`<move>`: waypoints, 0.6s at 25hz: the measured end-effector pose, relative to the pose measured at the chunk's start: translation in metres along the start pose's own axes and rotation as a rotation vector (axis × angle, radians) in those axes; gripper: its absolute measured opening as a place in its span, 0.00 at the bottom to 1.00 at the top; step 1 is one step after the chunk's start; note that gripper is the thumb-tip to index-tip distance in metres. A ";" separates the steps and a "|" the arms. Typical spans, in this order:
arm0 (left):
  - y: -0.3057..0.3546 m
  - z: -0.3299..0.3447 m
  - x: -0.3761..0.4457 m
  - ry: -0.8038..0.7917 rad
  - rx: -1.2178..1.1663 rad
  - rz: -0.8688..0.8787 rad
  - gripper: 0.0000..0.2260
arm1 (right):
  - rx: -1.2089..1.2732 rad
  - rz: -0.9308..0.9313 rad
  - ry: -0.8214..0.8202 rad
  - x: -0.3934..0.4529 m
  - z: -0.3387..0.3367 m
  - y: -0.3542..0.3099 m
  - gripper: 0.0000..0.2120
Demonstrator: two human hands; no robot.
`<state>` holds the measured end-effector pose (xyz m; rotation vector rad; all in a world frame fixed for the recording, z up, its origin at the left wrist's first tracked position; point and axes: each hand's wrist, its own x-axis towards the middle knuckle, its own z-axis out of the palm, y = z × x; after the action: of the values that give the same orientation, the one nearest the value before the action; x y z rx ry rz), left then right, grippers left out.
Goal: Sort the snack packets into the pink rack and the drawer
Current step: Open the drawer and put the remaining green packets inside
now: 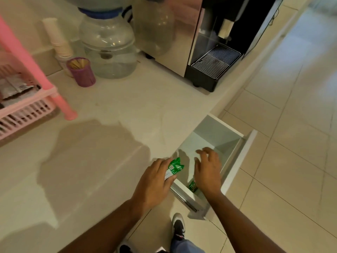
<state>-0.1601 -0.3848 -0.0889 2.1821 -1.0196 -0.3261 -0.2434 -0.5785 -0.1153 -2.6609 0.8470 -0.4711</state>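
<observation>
Two green packets show: one (pixel 174 168) gripped in the left hand (pixel 155 181) at the table (pixel 102 147) edge, just over the near corner of the open drawer (pixel 235 161); the other (pixel 193 186) lies inside the drawer, partly hidden under the right hand (pixel 207 172); that hand hangs over the drawer with fingers spread and holds nothing; print on both packets is too blurred to read; the pink rack (pixel 27 106) at the left holds several grey packets (pixel 16 89), count unclear; one purple cup (pixel 82 72) of sticks stands behind.

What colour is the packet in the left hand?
Green, with some white; the snack packet shows in the head view.
</observation>
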 end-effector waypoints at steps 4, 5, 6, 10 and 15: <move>0.031 0.032 0.033 -0.165 -0.107 -0.080 0.20 | 0.132 0.412 0.168 -0.004 -0.021 0.049 0.20; 0.036 0.042 0.041 -0.197 -0.167 -0.141 0.19 | 0.164 0.460 0.180 -0.005 -0.023 0.056 0.21; 0.038 0.053 0.050 -0.222 -0.202 -0.201 0.18 | 0.180 0.468 0.183 -0.005 -0.023 0.061 0.22; 0.027 0.100 0.095 -0.356 -0.166 -0.453 0.22 | 0.198 0.485 0.245 -0.001 -0.021 0.072 0.25; -0.005 0.158 0.146 -0.617 0.085 -0.727 0.25 | 0.387 0.652 0.190 -0.007 -0.018 0.083 0.21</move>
<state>-0.1375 -0.5689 -0.1984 2.5260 -0.4785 -1.3703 -0.2978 -0.6421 -0.1321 -1.8724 1.4335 -0.6358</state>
